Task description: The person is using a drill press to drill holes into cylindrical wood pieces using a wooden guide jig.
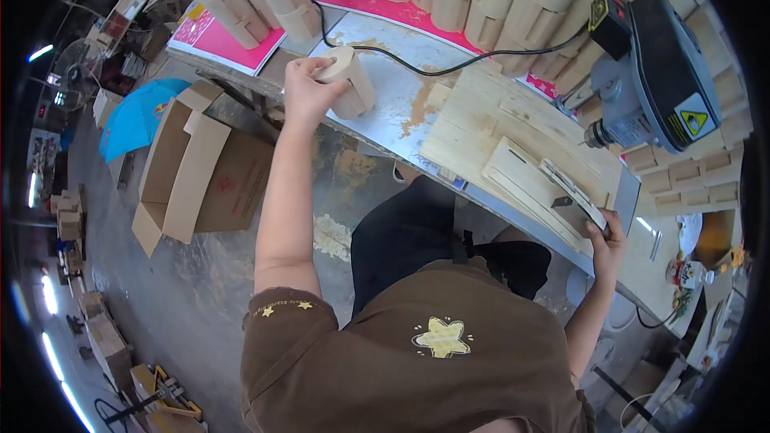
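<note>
My left hand (305, 100) is closed around the upper part of a pale wooden cylinder (357, 84) with a hole in its end. The cylinder stands at the left of the workbench (385, 108), near its front edge. Over on the right, my right hand (608, 242) pinches the near end of a narrow wooden strip (571, 190). That strip lies tilted over a wooden jig (517, 172) fixed on a plywood board (473, 124). A drill press (654, 72) overhangs the board's right side, its chuck (595, 136) above the jig.
Rows of stacked wooden cylinders (489, 0) line the back of the bench. A black cable (449, 72) crosses the bench top to the drill press. On the floor at left are an open cardboard box (216, 168) and a blue umbrella (140, 120). A plastic bottle (690, 274) stands far right.
</note>
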The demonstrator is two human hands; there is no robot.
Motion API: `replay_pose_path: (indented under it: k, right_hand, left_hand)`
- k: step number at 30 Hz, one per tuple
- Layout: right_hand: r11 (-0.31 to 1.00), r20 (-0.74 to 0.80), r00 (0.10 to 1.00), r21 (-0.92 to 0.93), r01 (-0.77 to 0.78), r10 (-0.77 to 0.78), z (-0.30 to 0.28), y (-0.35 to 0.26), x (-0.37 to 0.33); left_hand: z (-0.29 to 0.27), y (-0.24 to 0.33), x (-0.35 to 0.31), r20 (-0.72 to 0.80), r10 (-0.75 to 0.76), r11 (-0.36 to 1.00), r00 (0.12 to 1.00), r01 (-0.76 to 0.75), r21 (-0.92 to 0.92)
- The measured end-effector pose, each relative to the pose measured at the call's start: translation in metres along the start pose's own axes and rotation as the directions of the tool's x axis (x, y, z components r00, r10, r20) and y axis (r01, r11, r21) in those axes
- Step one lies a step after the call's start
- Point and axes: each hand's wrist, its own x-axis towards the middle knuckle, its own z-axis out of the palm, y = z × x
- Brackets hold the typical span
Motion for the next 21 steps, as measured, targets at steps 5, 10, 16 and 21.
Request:
replay_pose_path:
  k: [5, 10, 16, 21]
  right_hand:
    - [0.999, -0.032, 0.999, 0.036, -0.017, 0.018, 0.002, 0.002, 0.001]
    - [0.999, -0.027, 0.999, 0.029, -0.025, 0.026, 0.003, 0.002, 0.002]
    - [0.989, -0.046, 0.995, 0.120, -0.087, 0.094, 0.003, 0.003, -0.004]
    - [0.997, -0.020, 0.997, 0.025, -0.074, 0.075, -0.001, 0.002, -0.006]
  left_hand:
    - [0.017, -0.014, -0.007, -0.038, 0.203, 0.976, 0.978, -0.199, 0.091]
    - [0.046, -0.030, -0.031, -0.299, 0.005, 0.989, 0.954, -0.049, -0.141]
    - [0.050, -0.058, -0.012, -0.123, -0.140, 0.923, 0.982, 0.085, -0.375]
    - [-0.012, -0.011, 0.067, -0.323, -0.135, 0.883, 0.937, -0.034, -0.469]
